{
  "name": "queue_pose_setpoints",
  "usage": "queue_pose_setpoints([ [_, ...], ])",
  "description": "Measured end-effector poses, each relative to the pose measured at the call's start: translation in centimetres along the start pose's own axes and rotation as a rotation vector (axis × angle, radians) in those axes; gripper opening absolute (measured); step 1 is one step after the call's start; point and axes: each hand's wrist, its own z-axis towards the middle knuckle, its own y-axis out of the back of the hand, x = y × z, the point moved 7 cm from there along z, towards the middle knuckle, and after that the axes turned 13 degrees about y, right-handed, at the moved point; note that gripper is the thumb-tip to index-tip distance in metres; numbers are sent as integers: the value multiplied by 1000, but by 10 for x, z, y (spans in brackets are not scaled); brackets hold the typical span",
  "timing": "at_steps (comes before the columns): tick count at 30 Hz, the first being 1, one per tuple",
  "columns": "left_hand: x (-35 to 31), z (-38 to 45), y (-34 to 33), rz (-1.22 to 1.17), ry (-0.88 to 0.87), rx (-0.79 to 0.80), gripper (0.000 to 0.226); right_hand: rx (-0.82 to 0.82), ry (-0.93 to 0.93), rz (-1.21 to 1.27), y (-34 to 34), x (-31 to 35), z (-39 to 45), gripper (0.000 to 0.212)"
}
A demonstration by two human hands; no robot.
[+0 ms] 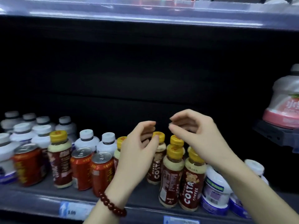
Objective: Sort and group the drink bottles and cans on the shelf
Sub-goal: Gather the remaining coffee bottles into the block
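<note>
Hands are hovering, fingers loosely curled and holding nothing, left hand (pixel 139 141) and right hand (pixel 195 135) over yellow-capped coffee bottles (pixel 191 180) clustered mid-shelf (pixel 40 196), where gripping one upright bottle's neck should avoid toppling neighbouring red cans (pixel 100 172).

Both your forearms reach up and forward from the bottom edge, converging toward the middle. Your left hand (pixel 140 143) is loosely cupped, palm facing right, fingers curled, thumb apart, empty. A dark red bead bracelet (pixel 111 206) sits on your left wrist. Your right hand (pixel 194 131) is raised slightly higher, palm facing left, fingers bent toward the thumb without meeting it, gripping nothing. The two hands are near, not touching.
</note>
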Motion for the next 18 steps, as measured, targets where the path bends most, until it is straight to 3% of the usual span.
queue_pose_setpoints([
  [4, 2, 2, 60, 34, 24, -80, 28, 90, -41, 225, -71, 11, 18, 8],
  [12, 42, -4, 209, 40, 93, -246, 26, 187, -18, 417, -224, 57, 24, 7],
  [18, 84, 20, 279, 149, 80, -199, 36, 73, -158, 429, -301, 68, 15, 8],
])
